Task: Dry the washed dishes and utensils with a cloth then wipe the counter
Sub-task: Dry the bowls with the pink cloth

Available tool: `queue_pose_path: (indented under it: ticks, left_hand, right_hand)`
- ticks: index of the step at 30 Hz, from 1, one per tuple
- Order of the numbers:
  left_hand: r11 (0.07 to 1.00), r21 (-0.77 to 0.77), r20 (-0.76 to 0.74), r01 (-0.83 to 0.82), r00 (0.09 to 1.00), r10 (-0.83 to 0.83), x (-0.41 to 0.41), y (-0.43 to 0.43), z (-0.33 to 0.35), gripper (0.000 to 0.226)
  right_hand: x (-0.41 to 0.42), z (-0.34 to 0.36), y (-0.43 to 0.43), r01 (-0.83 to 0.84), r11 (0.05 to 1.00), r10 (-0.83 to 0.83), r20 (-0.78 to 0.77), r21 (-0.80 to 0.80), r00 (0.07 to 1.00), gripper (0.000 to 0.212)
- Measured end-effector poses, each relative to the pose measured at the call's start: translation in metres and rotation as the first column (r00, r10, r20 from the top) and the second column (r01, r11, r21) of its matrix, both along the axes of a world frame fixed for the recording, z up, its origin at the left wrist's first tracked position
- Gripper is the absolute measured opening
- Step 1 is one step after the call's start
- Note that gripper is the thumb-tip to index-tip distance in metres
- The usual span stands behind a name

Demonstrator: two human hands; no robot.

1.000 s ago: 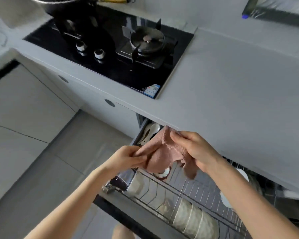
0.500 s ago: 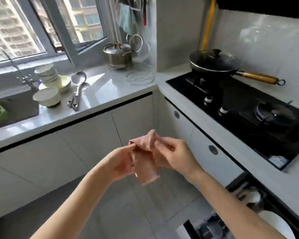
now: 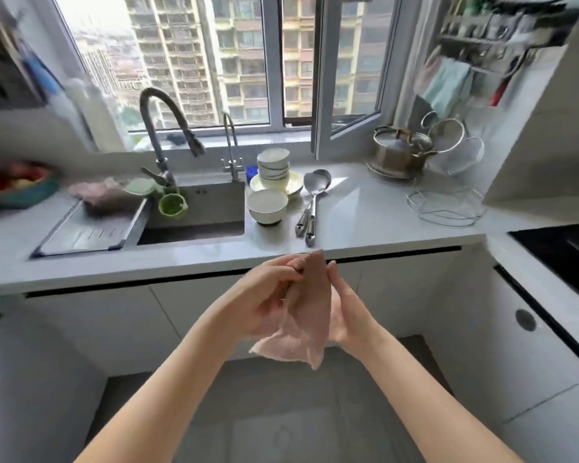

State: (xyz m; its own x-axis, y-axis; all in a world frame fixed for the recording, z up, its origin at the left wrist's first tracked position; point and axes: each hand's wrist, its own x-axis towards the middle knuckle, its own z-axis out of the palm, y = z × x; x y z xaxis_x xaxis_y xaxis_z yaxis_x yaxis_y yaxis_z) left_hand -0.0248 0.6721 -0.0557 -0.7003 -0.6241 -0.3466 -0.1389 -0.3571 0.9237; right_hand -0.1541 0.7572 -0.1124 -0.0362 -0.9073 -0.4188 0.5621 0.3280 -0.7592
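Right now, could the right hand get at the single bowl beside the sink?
Probably yes: nothing stands between the right hand and the bowl near the front of the counter, though the pink cloth rests against its palm.

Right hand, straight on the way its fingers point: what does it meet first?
The right hand would likely meet the counter edge first, then the ladle handles just behind it; depth is unclear.
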Motion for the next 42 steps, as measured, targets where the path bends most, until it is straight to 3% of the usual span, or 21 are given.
queue_pose_path:
  ticks: [2,4,6,9,12,15,17,20,24,26,29,32,38,42]
  left_hand:
    - [0.997,-0.071,0.092,-0.02,0.995,0.027,0.007,-0.032,0.0,0.037]
    - [0.987,-0.139,0.176,-0.08,0.979,0.104,0.013,-0.064,-0.002,0.038]
    - [0.97,-0.187,0.212,-0.157,0.957,0.196,0.017,-0.098,-0.01,0.035]
    - [0.956,-0.198,0.257,-0.214,0.93,0.262,0.016,-0.154,-0.028,0.027]
    - [0.973,-0.108,0.284,-0.206,0.931,0.228,0.001,-0.21,-0.042,0.026]
    - [0.971,0.009,0.279,-0.24,0.933,0.228,-0.016,-0.272,-0.052,0.024]
    - [0.936,0.079,0.299,-0.344,0.904,0.307,-0.03,-0.313,-0.063,0.021]
    - [0.873,0.136,0.389,-0.469,0.835,0.388,-0.053,-0.367,-0.086,0.013]
    - [0.843,0.284,0.446,-0.457,0.841,0.306,-0.091,-0.422,-0.118,0.042]
    - [0.818,0.353,0.445,-0.454,0.851,0.28,-0.106,-0.434,-0.131,0.043]
    - [0.826,0.283,0.488,-0.487,0.815,0.313,-0.122,-0.447,-0.149,0.034]
    - [0.877,0.224,0.503,-0.425,0.821,0.269,-0.126,-0.455,-0.156,0.042]
    - [0.938,0.25,0.517,-0.239,0.852,0.079,-0.09,-0.48,-0.142,0.042]
    - [0.899,0.319,0.457,-0.299,0.88,0.131,-0.053,-0.5,-0.124,0.047]
  right_hand:
    - [0.012,-0.002,-0.029,0.003,0.998,0.016,0.27,-0.069,0.963,0.075]
    - [0.016,0.002,-0.054,-0.017,0.99,0.059,0.294,-0.142,0.954,0.068]
    - [0.006,0.0,-0.087,-0.056,0.982,0.092,0.202,-0.179,0.975,0.072]
    - [-0.019,-0.007,-0.145,-0.05,0.996,0.046,-0.047,-0.08,0.998,0.095]
    - [-0.039,-0.011,-0.205,-0.06,0.998,0.053,-0.197,-0.033,0.979,0.068]
    - [-0.071,-0.008,-0.271,0.015,1.0,-0.012,-0.19,0.015,0.982,0.047]
    - [-0.098,-0.002,-0.312,0.067,0.997,-0.058,-0.199,0.038,0.978,0.041]
    - [-0.132,0.004,-0.363,0.117,0.992,-0.097,-0.327,0.041,0.94,0.036]
    - [-0.163,0.005,-0.413,0.182,0.982,-0.131,-0.539,0.042,0.832,0.036]
    - [-0.173,0.002,-0.428,0.204,0.978,-0.139,-0.606,0.04,0.783,0.037]
    - [-0.183,-0.001,-0.442,0.233,0.971,-0.146,-0.65,0.049,0.746,0.04]
    - [-0.19,-0.004,-0.451,0.268,0.962,-0.163,-0.669,0.056,0.726,0.042]
    - [-0.183,0.003,-0.461,0.317,0.947,-0.201,-0.672,0.053,0.713,0.043]
    - [-0.166,0.01,-0.473,0.335,0.941,-0.222,-0.671,0.042,0.708,0.044]
